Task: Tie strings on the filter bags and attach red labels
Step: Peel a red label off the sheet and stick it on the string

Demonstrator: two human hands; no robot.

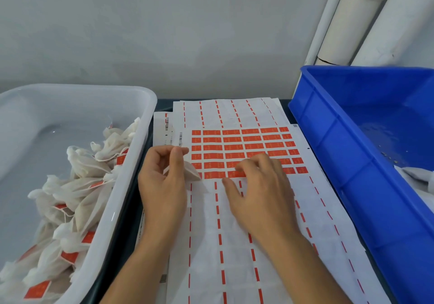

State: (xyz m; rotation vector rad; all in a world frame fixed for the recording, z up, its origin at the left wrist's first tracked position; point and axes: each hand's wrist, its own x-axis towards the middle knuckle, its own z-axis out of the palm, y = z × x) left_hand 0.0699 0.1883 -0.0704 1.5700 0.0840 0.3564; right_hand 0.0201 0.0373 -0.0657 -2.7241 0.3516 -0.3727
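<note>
- Peeling a red label from the label sheet at frame centre looks to be the step in hand, judged from the head view.
- Right hand: fingertips curled down onto the bottom row of red labels, thumb just below the row; pinching at a label edge, though whether one has lifted cannot be told.
- Left hand: fingers curled round a filter bag, white corner poking out right of the palm, just beside the lower left corner of the red block; string not discernible.
- Advice for the step: lift one corner only, peel slowly, keep neighbouring labels flat; bring bag close so the sticky face does not fold on itself.
- Finished bags, tied and red-tagged, heaped in the white tub at left of frame.
- Blue crate at right of frame, white material in its lower right corner, a few specks on its floor.
- Spent backing sheets with red dashes only, layered under and above the live sheet; loose, likely to slide under pressing fingers.
- White tubes leaning at upper right, well apart from the work.
- No obstruction between hands and tub.
</note>
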